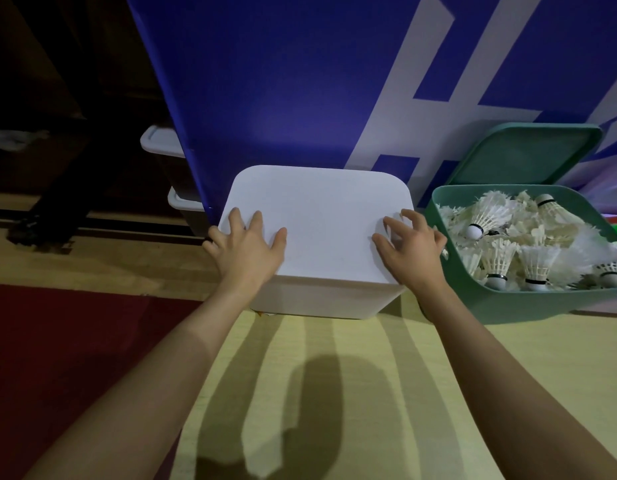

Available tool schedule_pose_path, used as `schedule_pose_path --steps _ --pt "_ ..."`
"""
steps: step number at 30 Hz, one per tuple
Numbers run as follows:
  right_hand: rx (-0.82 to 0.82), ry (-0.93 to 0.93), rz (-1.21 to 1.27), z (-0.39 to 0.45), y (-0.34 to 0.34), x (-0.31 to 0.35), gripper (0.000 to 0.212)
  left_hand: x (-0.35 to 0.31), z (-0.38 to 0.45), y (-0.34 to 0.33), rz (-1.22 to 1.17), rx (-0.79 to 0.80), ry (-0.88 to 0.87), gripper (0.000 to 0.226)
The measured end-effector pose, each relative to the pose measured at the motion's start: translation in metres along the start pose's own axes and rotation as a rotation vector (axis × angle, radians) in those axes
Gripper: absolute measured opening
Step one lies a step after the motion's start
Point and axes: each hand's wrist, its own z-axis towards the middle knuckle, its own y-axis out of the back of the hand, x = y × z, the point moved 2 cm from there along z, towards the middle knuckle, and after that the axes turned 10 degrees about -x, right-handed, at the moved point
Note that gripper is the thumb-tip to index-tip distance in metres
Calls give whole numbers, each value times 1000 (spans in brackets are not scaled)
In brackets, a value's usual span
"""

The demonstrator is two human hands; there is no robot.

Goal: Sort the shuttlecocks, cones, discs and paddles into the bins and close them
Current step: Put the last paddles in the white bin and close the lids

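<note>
Both hands (246, 247) on white lid (317, 216)

Open wooden floor (334, 393) at 6 o'clock; blue banner (283, 81) walls off 12; green shuttlecock bin (501, 303) crowds 3, lid (521, 154) leaning behind.

Indoor sports hall, likely a badminton court. Light wood floor (334, 393) with a dark red zone (58, 341) near left, like court markings. Big blue banner (283, 81) with white lettering stands at the far side. Green bin (501, 303) at right is full of white shuttlecocks (528, 251), lid (525, 152) propped behind it.
</note>
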Motion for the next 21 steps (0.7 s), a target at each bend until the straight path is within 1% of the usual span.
schedule_pose_path --steps 6,10,11,14,16,21 --pt "2 -4 -6 -1 -2 -5 39 1 -5 -5 -6 -6 -1 59" --pt "-1 -20 5 -7 -6 -10 41 -1 -6 -11 58 56 -42 65" --pt "18 -21 -14 -9 -7 -11 44 0 -6 -13 74 70 -64 67" --pt "157 19 -230 -6 -16 -11 61 1 -3 -16 94 121 -104 68" --pt "223 36 -311 -2 -17 -10 67 0 -1 -14 118 154 -121 68" --pt "171 89 -385 11 -15 2 67 -3 9 -4 210 115 -218 69"
